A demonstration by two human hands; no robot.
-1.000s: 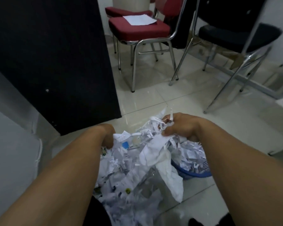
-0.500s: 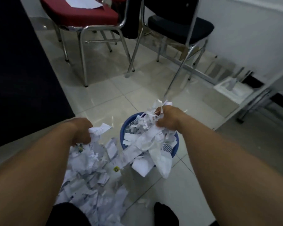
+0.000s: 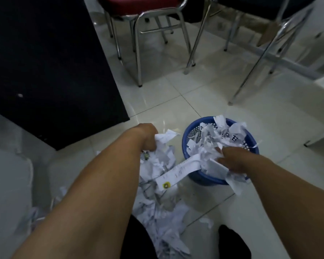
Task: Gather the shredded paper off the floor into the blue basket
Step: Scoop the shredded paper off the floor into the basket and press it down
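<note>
The round blue basket (image 3: 187, 139) stands on the tiled floor, heaped with white shredded paper (image 3: 215, 139). My right hand (image 3: 234, 159) lies at its near rim, fingers curled on paper scraps at the basket's edge. A long printed strip (image 3: 178, 171) hangs from there over the rim toward the floor. My left hand (image 3: 148, 137) grips a bunch of torn paper (image 3: 165, 137) left of the basket, above a pile of shreds (image 3: 161, 212) spread on the floor between my legs.
A black cabinet side (image 3: 54, 71) stands to the left. Chrome chair legs (image 3: 138, 58) of a red-seated chair and another chair frame (image 3: 251, 81) stand behind the basket. A loose scrap (image 3: 207, 222) lies on the tiles at front.
My right hand has dropped from above the basket to its near rim, and its paper bunch now sits in the basket. My left hand still grips paper left of the basket.
</note>
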